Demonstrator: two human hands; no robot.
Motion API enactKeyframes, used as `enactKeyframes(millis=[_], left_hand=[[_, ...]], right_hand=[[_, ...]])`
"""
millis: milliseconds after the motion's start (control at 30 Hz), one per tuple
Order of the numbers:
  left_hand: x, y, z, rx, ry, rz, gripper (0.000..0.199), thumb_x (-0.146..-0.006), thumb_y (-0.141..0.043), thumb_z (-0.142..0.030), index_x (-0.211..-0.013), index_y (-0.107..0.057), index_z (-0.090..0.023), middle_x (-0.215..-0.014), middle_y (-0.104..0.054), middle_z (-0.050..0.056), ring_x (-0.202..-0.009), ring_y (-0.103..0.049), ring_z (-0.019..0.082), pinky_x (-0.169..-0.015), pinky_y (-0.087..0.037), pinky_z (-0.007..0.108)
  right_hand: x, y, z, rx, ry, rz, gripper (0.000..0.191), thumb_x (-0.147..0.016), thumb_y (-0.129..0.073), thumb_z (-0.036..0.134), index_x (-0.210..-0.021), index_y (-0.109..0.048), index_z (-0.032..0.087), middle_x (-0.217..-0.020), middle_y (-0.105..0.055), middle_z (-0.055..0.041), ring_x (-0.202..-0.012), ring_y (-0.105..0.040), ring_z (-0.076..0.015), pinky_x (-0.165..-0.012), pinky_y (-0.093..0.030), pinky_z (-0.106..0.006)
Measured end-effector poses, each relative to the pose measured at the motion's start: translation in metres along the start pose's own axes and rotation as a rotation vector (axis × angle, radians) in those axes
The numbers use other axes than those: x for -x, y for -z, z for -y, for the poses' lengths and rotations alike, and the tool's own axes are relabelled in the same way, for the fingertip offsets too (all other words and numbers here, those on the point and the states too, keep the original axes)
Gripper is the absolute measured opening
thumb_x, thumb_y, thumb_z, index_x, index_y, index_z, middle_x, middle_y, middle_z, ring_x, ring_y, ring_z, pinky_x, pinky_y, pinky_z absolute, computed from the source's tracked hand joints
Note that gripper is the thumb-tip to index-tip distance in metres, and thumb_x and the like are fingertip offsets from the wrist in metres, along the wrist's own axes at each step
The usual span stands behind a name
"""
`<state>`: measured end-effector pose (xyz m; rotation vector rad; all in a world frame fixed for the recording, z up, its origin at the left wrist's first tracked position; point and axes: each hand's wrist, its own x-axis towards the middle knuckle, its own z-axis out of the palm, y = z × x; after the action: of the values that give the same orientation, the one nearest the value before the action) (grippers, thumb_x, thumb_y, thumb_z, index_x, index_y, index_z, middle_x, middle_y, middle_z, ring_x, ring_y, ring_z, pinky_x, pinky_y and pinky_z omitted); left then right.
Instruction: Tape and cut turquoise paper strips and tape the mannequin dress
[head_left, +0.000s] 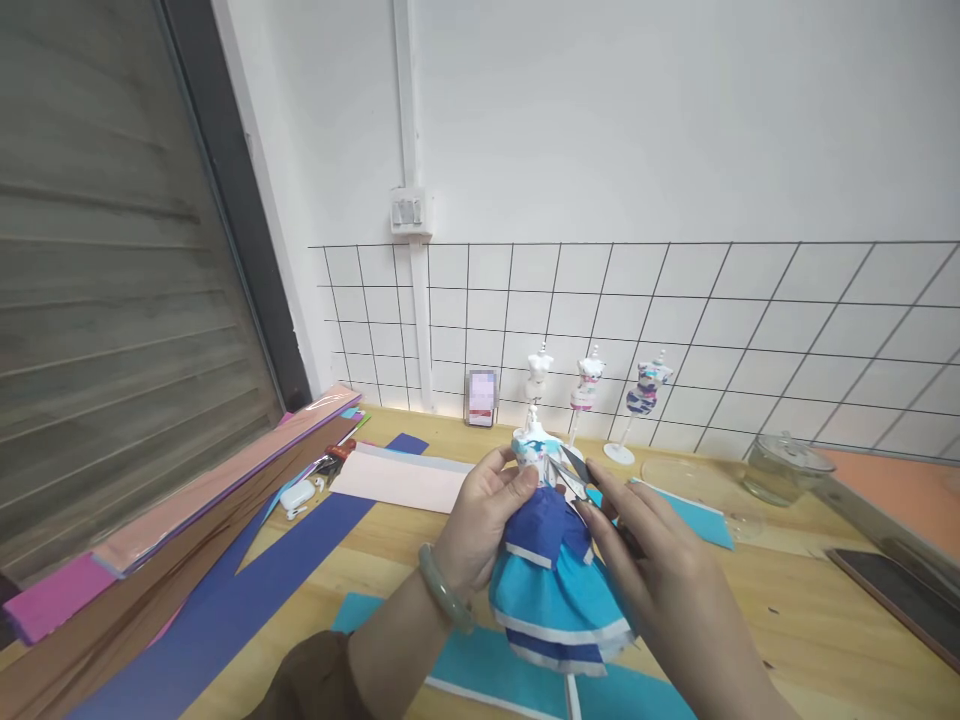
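My left hand is closed around the waist of a small white dress form on a thin stand, tilted slightly. The form wears a layered paper skirt, dark blue over bright blue, with white edges. In my right hand is a pair of small scissors, its blades apart and pointing at the form's side by the bodice. The fingers partly hide the scissors' handles. Beneath the skirt lies a teal paper strip with a white edge.
Three more dress forms stand at the back beside a propped phone. Coloured paper, an earphone case and pale pink paper lie left. A lidded glass pot and dark phone lie right.
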<state>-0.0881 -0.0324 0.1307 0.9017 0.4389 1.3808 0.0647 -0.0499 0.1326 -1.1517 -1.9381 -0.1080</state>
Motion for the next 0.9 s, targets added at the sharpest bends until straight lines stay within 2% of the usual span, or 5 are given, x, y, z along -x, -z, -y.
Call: enactKeyframes(millis=[300,500,700,900], left_hand=[[0.0004,-0.0006,0.0003,0.016,0.003,-0.015,0.03,-0.075,-0.063,-0.025,-0.102,-0.054,-0.014,-0.092,-0.066,0.009,-0.086,-0.063,0.02,-0.08,-0.045,0.031],[0.0018,-0.0038,0.003,0.027,-0.002,-0.006,0.031,-0.074,-0.064,-0.025,-0.103,-0.054,-0.015,-0.094,-0.066,0.009,-0.086,-0.063,0.02,-0.082,-0.045,0.033],[0.0019,-0.0034,0.0036,-0.013,0.006,-0.015,0.03,-0.076,-0.063,-0.025,-0.103,-0.054,-0.015,-0.094,-0.066,0.009,-0.085,-0.063,0.019,-0.08,-0.045,0.03],[0.0019,-0.0035,0.0036,-0.025,0.008,-0.009,0.034,-0.074,-0.064,-0.027,-0.104,-0.054,-0.015,-0.096,-0.066,0.01,-0.085,-0.063,0.02,-0.08,-0.046,0.031]], right_hand=[[0.0008,0.0019,-0.0041,0.001,-0.029,0.015,0.036,-0.088,-0.04,0.036,-0.12,-0.051,0.023,-0.081,-0.059,-0.0055,-0.067,-0.058,-0.016,-0.052,-0.047,-0.025],[0.0008,-0.0013,-0.0049,-0.028,-0.046,-0.036,0.035,-0.087,-0.042,0.035,-0.119,-0.051,0.022,-0.086,-0.06,-0.0059,-0.071,-0.058,-0.0162,-0.056,-0.047,-0.026],[0.0005,0.0055,-0.0059,-0.036,-0.06,0.039,0.036,-0.088,-0.041,0.036,-0.12,-0.051,0.022,-0.079,-0.059,-0.0053,-0.066,-0.057,-0.0162,-0.053,-0.045,-0.026],[0.0011,0.0084,-0.0033,-0.079,-0.064,0.07,0.037,-0.089,-0.04,0.036,-0.121,-0.051,0.022,-0.076,-0.059,-0.0051,-0.062,-0.056,-0.015,-0.051,-0.044,-0.026]])
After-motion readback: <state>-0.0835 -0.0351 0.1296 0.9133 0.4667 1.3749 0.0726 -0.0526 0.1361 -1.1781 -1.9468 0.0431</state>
